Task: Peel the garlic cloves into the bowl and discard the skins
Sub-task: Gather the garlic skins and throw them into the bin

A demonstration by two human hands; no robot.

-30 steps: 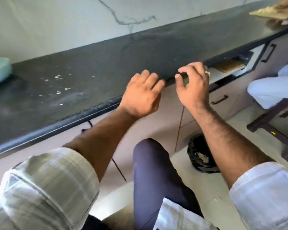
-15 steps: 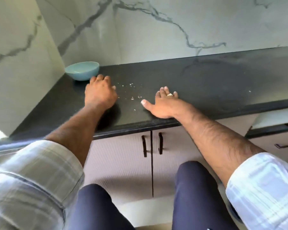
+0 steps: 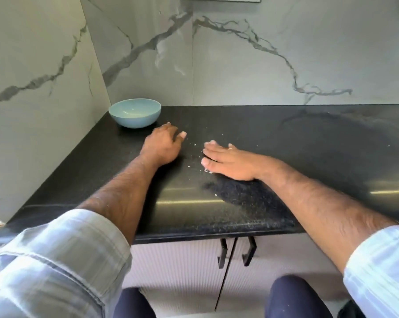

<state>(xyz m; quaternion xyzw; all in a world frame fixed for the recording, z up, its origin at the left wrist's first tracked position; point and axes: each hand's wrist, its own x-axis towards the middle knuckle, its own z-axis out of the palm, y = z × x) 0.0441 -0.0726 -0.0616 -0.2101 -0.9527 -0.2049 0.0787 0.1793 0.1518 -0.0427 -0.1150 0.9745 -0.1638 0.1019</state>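
While your right hand [image 3: 228, 162] lies flat on the black surface [image 3: 308, 138] beside skin bits [image 3: 195, 144], grip apart, your left hand [image 3: 162, 144] rests loosely curled, holding nothing, near the bowl [image 3: 134, 115] in the corner.

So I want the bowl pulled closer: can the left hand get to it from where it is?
Probably yes: the left hand rests on the counter just right of the bowl, with nothing between them.
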